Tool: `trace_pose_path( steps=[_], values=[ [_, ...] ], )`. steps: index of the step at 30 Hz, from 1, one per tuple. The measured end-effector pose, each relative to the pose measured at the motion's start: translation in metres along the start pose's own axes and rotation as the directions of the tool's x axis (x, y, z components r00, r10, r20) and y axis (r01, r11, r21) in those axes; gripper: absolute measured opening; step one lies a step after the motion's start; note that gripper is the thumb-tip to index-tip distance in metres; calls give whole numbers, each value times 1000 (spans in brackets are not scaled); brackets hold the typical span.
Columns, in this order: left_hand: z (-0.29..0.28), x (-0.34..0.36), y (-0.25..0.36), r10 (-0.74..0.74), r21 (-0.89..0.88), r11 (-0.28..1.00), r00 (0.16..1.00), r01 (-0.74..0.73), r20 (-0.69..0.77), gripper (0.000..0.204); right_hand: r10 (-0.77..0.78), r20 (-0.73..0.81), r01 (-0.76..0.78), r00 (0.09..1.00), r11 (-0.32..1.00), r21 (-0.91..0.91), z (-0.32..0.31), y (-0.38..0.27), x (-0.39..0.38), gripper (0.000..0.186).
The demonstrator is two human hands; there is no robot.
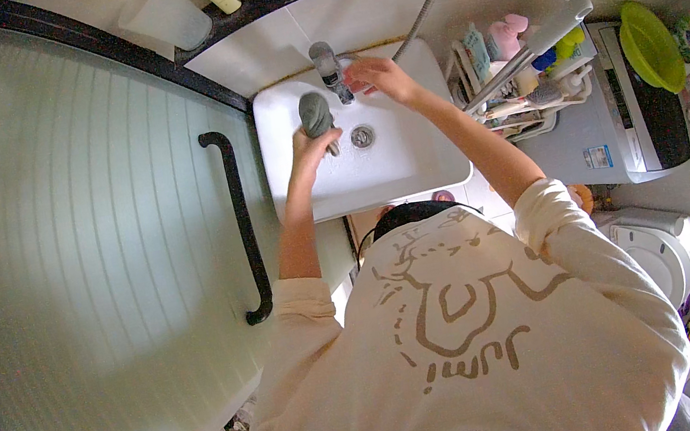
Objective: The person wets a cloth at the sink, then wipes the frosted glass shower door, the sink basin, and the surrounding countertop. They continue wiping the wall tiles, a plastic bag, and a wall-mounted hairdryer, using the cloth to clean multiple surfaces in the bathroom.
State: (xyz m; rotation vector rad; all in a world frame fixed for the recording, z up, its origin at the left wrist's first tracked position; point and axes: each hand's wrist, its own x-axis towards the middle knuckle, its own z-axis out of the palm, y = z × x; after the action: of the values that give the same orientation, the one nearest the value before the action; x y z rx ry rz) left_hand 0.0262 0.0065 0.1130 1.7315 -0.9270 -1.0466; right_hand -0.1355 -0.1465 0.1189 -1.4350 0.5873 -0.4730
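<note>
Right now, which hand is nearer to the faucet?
The right. The right hand is just right of the faucet, contact unclear; the left hand is farther, toward the person and slightly left, holding a grey-green object.

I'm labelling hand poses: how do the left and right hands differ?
The left hand is wrapped around a dark gray-green object; the right hand holds nothing visible and is beside the tap, contact unclear. The left hand is nearer the shirt than the right hand. Both are bare and over the white sink.
</note>
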Motion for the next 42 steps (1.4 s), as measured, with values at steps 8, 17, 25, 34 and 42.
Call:
trace_pose_path(
  steps=[8,17,25,34,42],
  values=[
    [12,-34,-117,-144,216,953,944,214,-296,23,168,371,253,913,480,-840,-19,202,-32,19],
    [10,-60,-116,-219,-194,965,947,175,-234,27,374,73,-144,925,521,-841,43,191,-9,32],
    [2,-74,-113,-227,-204,962,945,180,-235,32,484,62,-134,873,361,-923,62,193,1,32],
    [-6,-74,-128,-199,-199,968,955,156,-221,32,532,56,-209,845,425,-880,68,199,-5,21],
    [-7,-73,-129,-209,-169,969,961,179,-183,34,525,81,-179,848,426,-887,66,195,-11,22]
  ],
)
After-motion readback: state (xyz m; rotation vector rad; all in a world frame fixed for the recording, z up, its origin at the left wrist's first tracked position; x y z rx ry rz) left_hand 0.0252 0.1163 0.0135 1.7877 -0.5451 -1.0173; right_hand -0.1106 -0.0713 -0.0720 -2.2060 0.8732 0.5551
